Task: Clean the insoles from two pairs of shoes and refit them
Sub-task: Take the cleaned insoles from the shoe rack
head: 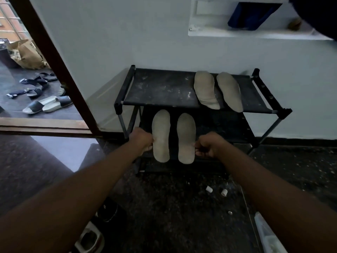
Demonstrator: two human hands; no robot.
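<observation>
Each hand gripped a grey insole by its edge, side by side near centre: the left hand (141, 141) held the left insole (161, 136), the right hand (209, 144) the right insole (186, 137). At 1 o'clock, a second insole pair (207, 89) lay atop the black shoe rack (160, 88).

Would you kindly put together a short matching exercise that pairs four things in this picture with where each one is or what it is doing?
Things:
1. left hand
2. pair of insoles
3. white slides
4. blue cloth

Places or states:
A. inside the wall niche
B. lying on the top shelf of the rack
C. on the floor beyond the doorway
D. gripping an insole by its edge, in front of the rack

Pairs: 1-D, 2-B, 3-C, 4-A
</observation>
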